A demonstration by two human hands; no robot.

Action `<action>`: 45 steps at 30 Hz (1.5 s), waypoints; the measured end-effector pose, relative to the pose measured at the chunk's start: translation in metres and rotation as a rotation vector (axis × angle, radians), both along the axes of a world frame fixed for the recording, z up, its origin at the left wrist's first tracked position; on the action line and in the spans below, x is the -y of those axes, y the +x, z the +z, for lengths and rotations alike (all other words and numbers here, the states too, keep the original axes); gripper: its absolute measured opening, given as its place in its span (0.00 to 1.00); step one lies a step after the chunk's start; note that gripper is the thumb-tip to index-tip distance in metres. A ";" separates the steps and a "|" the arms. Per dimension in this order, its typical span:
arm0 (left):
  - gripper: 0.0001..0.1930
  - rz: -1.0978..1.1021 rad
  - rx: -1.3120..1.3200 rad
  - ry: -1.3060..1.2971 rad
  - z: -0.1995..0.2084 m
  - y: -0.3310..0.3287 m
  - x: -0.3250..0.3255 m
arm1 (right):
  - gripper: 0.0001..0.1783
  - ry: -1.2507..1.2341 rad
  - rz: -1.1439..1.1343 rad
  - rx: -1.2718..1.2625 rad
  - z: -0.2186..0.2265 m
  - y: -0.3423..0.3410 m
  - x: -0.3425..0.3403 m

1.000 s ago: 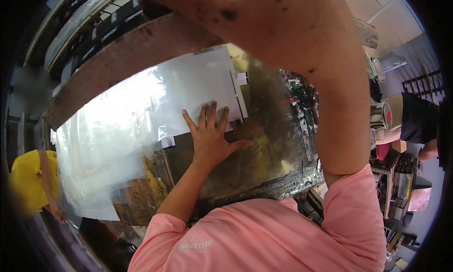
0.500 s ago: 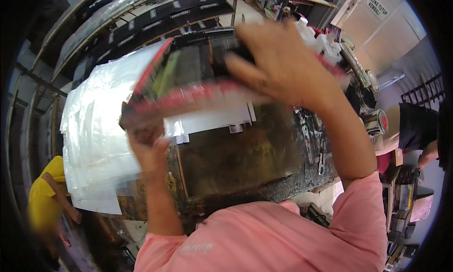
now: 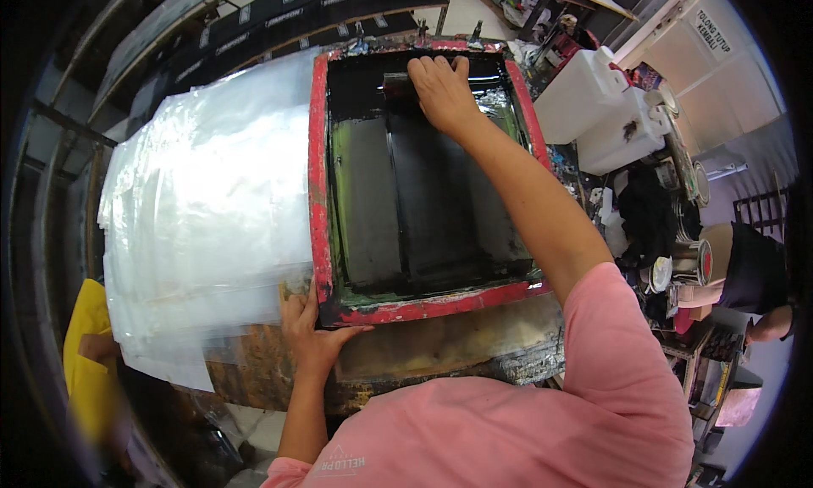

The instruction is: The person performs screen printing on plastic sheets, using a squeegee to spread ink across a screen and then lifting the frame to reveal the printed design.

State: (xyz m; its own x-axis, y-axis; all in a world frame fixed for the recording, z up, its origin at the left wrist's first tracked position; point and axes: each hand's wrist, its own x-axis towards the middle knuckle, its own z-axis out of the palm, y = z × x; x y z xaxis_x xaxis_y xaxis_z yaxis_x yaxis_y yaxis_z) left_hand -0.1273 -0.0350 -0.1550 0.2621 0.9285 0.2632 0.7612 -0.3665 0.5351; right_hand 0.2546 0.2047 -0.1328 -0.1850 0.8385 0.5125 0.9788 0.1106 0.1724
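A screen printing frame (image 3: 319,191) with red-taped edges lies flat on the worktable, dark ink smeared over its mesh. At its near left corner is my left hand (image 3: 306,329), the thumb along the near edge and the fingers against the left side. My right hand (image 3: 442,90) reaches across to the far end of the mesh, its fingers curled over a squeegee (image 3: 395,84). Only the left end of the squeegee shows clearly; my fingers cover part of the rest. A dark streak of ink runs from below the squeegee toward the near edge.
Overlapping clear plastic sheets (image 3: 203,208) cover the table's left side. Clamps (image 3: 422,35) stand at the frame's far edge. White jerrycans (image 3: 576,94) and paint cans (image 3: 694,263) crowd the right. A person in yellow (image 3: 85,335) is at far left, another person in black (image 3: 754,268) at far right.
The frame was tilted up and has come down flat on the table. My right hand has moved away from me to the mesh's far end, and my left hand is lower at the corner.
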 end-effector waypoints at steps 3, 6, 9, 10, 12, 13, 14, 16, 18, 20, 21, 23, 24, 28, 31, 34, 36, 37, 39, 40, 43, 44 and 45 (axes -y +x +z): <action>0.59 0.005 -0.010 -0.035 0.000 -0.002 0.002 | 0.15 -0.010 -0.005 0.013 -0.002 -0.006 0.011; 0.59 0.010 -0.001 -0.044 -0.003 -0.003 0.004 | 0.13 -0.091 -0.008 0.017 0.002 -0.024 0.052; 0.58 0.003 0.021 -0.031 -0.004 0.000 0.001 | 0.12 -0.140 -0.012 0.015 0.013 -0.041 0.115; 0.58 0.006 0.016 -0.024 -0.004 -0.001 0.002 | 0.12 -0.167 -0.003 0.004 0.016 -0.049 0.139; 0.57 0.026 -0.004 -0.043 -0.002 0.000 0.003 | 0.11 -0.228 -0.004 0.002 0.024 -0.064 0.187; 0.56 0.030 0.005 -0.035 0.000 0.001 0.004 | 0.10 -0.262 -0.011 0.006 0.029 -0.071 0.209; 0.56 0.032 0.017 -0.022 0.001 0.003 0.004 | 0.10 -0.297 -0.012 -0.016 0.033 -0.078 0.230; 0.55 0.036 0.057 -0.047 0.004 0.003 0.004 | 0.10 -0.362 -0.006 -0.062 0.038 -0.088 0.260; 0.55 0.033 0.117 -0.124 0.004 0.002 0.003 | 0.10 -0.342 -0.019 -0.054 0.036 -0.084 0.261; 0.54 0.035 0.149 0.051 0.001 0.002 0.005 | 0.18 -0.353 0.036 -0.150 0.058 -0.085 0.262; 0.53 0.044 0.154 0.144 0.004 0.001 0.005 | 0.20 -0.328 0.028 -0.189 0.079 -0.089 0.270; 0.55 0.049 0.538 -0.036 0.028 0.012 0.007 | 0.25 -0.291 0.022 -0.266 0.112 -0.101 0.291; 0.56 0.065 0.819 -0.137 0.052 0.033 0.007 | 0.24 -0.197 -0.003 -0.238 0.117 -0.103 0.293; 0.58 -0.085 0.887 -0.017 0.067 0.037 -0.030 | 0.22 0.062 -0.005 -0.142 0.181 -0.096 0.255; 0.61 0.083 -0.218 0.028 0.036 0.038 -0.051 | 0.21 0.144 0.071 -0.087 0.230 -0.085 0.219; 0.58 0.097 -0.366 -0.002 0.011 0.040 -0.048 | 0.24 0.128 0.069 -0.058 0.250 -0.076 0.203; 0.54 0.065 -0.173 -0.006 0.030 0.049 -0.059 | 0.29 0.078 0.004 -0.016 0.265 -0.069 0.197; 0.51 0.083 -0.090 0.048 0.037 0.047 -0.069 | 0.26 0.069 0.040 0.085 0.270 -0.064 0.190; 0.44 0.103 0.084 0.165 0.052 0.046 -0.106 | 0.23 0.091 0.123 0.346 0.280 -0.041 0.181; 0.40 0.165 0.109 0.165 0.053 0.036 -0.119 | 0.24 0.130 0.174 0.501 0.281 -0.022 0.176; 0.33 0.294 0.093 0.253 0.044 -0.026 -0.136 | 0.27 0.209 0.237 0.750 0.282 0.014 0.171; 0.32 0.339 0.066 0.259 0.044 -0.049 -0.138 | 0.28 0.205 0.288 0.751 0.282 0.012 0.172; 0.30 0.379 0.042 0.260 0.042 -0.071 -0.139 | 0.27 0.166 0.301 0.594 0.280 0.007 0.174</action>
